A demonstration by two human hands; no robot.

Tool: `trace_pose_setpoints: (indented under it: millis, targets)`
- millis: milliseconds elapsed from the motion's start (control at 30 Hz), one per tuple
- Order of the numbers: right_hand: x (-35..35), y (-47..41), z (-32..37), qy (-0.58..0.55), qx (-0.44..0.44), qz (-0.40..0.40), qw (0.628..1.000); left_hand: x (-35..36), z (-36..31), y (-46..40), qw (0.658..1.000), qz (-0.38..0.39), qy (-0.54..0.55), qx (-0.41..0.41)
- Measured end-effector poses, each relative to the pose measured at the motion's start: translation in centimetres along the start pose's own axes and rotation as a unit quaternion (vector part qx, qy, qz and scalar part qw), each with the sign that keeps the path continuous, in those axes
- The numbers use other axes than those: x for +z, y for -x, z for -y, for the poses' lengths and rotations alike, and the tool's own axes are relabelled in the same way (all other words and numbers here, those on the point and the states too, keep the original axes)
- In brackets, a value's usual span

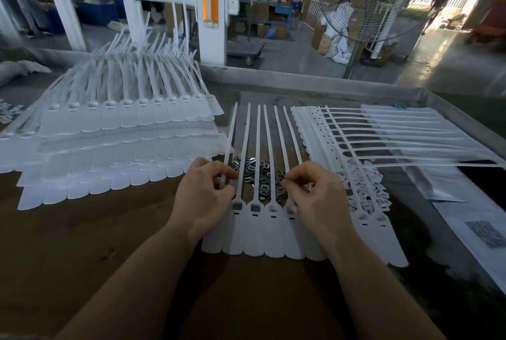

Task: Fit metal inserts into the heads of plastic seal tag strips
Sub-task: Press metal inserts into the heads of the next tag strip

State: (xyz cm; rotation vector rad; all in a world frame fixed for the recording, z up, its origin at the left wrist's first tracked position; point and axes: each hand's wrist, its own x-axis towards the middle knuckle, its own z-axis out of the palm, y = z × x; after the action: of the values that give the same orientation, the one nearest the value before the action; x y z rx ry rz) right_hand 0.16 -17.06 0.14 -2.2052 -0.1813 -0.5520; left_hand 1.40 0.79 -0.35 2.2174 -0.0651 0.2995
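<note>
Brown worktable, tag strips, workshop beyond

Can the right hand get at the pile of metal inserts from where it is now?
Probably yes. The right hand sits at the near right edge of the pile of metal inserts, fingertips already on it. Only thin strip tails cross above the pile, with gaps between them.

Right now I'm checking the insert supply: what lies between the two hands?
In the head view, a loose pile of dark metal inserts lies between the left hand and right hand, crossed by white strip tails.
</note>
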Motion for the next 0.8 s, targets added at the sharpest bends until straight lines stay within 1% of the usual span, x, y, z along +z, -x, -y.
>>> trace_pose_setpoints:
  millis: [133, 233, 433, 500, 800]
  targets:
    - [-0.11, -0.07, 0.32, -0.1, 0.018, -0.001, 0.995, -0.02, 0.01, 0.02, 1.0, 0.0, 0.004, -0.001]
    - [-0.26, -0.06, 0.3, -0.133, 0.033, 0.012, 0.99, -0.01, -0.01, 0.03, 1.0, 0.0, 0.005, 0.002]
    - [-0.5, -0.13, 0.33, -0.181, 0.053, 0.011, 0.982, 0.02, -0.12, 0.02, 1.0, -0.004, -0.002, 0.0]
    - [-0.55, -0.13, 0.41, -0.187, 0.058, 0.008, 0.981, 0.02, -0.13, 0.02, 1.0, -0.003, -0.005, 0.0]
    - [-0.54, -0.03, 0.6, -0.139, 0.042, 0.013, 0.989, 0.13, 0.04, -0.09, 1.0, -0.01, -0.002, -0.002]
